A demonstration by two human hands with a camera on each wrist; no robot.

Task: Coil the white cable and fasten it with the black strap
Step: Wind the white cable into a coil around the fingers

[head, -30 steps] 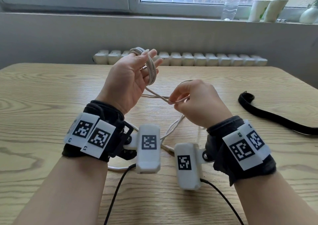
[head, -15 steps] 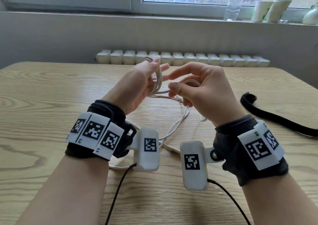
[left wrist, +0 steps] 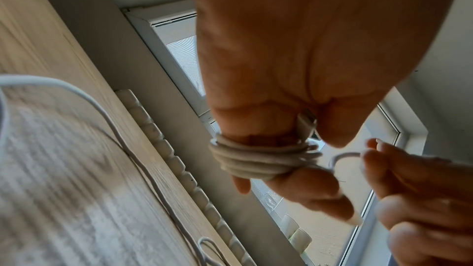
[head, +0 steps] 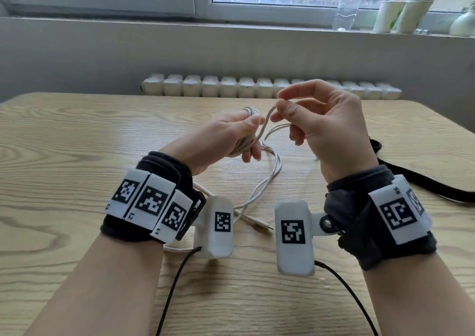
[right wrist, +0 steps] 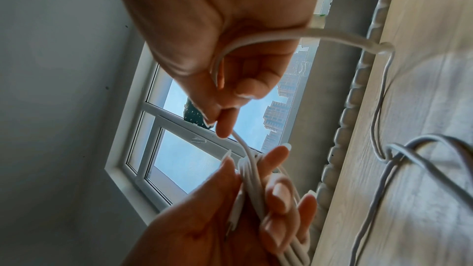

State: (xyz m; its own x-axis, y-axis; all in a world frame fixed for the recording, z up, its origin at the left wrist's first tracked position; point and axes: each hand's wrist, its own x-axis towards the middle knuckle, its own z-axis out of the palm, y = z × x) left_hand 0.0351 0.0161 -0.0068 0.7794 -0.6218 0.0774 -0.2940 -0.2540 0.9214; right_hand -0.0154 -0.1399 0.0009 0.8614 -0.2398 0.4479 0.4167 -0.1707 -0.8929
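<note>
White cable (head: 267, 181): several turns are wound round the left hand's fingers, the rest trailing on the tabletop (head: 77, 140).
Left hand (head: 221, 138): curled round the coil.
Right hand (head: 323, 127): a strand is pinched between thumb and forefinger.
Black strap (head: 421, 181): laid on the tabletop, far right.

Head view downward, wrist views close, windowward

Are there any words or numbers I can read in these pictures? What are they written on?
"L2": on the middle white tag of the left wristband.
"L1": on the tag beside it.
"R5": on the white tag of the right wristband; small, so not certain.
The black-and-white square codes on the tags and white camera boxes are patterns, not words.
The bottle on the windowsill shows no readable label.
</note>
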